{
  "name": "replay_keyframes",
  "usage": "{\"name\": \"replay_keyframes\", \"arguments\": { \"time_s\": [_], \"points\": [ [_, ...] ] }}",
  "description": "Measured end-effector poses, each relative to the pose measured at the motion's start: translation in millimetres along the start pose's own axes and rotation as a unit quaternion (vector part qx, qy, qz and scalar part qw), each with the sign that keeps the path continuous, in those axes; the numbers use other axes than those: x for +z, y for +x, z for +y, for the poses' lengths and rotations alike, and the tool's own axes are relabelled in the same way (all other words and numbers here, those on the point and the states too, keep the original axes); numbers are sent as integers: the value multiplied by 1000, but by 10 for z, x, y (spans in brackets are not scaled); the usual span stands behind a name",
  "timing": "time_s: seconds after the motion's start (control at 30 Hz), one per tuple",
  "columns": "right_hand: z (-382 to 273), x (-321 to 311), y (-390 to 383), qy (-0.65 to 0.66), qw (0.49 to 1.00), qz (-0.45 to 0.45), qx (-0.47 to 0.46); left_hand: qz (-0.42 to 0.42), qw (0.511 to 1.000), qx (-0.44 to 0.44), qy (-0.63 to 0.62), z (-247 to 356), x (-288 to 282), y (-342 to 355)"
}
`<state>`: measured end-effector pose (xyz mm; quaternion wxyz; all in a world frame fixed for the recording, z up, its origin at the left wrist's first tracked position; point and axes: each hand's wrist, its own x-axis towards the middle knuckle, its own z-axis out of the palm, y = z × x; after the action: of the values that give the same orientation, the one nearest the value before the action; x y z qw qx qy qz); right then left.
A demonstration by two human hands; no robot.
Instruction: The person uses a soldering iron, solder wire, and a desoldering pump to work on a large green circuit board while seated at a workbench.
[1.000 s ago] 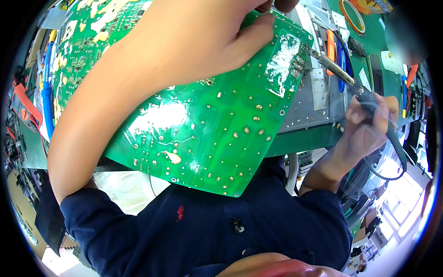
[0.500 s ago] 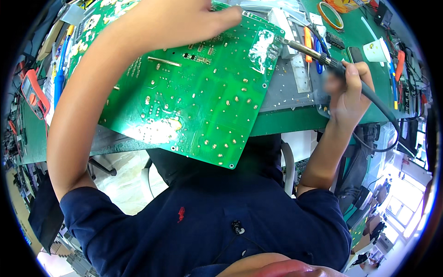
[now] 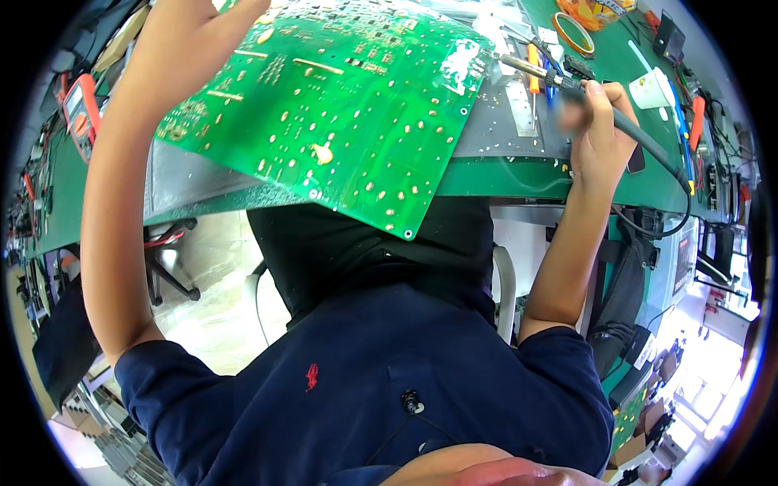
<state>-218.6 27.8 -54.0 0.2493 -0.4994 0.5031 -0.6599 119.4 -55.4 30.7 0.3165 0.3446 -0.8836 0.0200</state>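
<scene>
A large green circuit board (image 3: 356, 138), solder side up, lies at a slant and juts over the bench's near edge. My right hand (image 3: 601, 130) is closed round a soldering iron (image 3: 559, 79) with a dark cable. The iron's tip is at the board's far right corner, beside a shiny whitish patch (image 3: 463, 66); whether it touches cannot be made out. My left hand (image 3: 190, 53) is over the board's far left part, its thumb stretched rightward. Its other fingers are cut off by the picture's upper edge, so its hold is hidden.
An orange-handled screwdriver (image 3: 533, 69) lies right of the board, near a tape roll (image 3: 574, 32). A white cup (image 3: 651, 87) stands farther right. A red multimeter (image 3: 81, 117) is at the left. Small debris dots the grey mat (image 3: 510, 142).
My left hand has shifted left across the board. The view has shifted, and the board's near corner appears higher. My right hand still holds the iron at the same corner.
</scene>
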Motion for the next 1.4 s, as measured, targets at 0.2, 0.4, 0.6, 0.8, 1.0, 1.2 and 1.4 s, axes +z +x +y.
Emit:
{"name": "replay_keyframes", "arguments": {
  "time_s": [0.2,0.4,0.6,0.8,1.0,1.2,1.4],
  "points": [
    [30,5,-7,-25,1000,8,-11,35,969,-207,131,-399,-625,-388],
    [77,-89,1,9,1000,-27,-10,71,931,-325,151,-1918,-832,-1057],
    [101,-71,1,12,999,-42,-6,-111,847,-474,216,-1911,-634,-1054],
    [41,-120,-9,20,999,-39,-26,-164,816,-489,261,-1969,-424,-1122],
    [69,-82,-17,36,998,-47,-26,-135,825,-479,269,-2217,-570,-1428],
    [123,-129,-6,62,995,-60,-47,73,925,-362,89,-1678,-1037,-1203],
    [188,-162,17,61,995,-67,-49,186,903,-269,-279,166,-1257,-419]
  ]
}}
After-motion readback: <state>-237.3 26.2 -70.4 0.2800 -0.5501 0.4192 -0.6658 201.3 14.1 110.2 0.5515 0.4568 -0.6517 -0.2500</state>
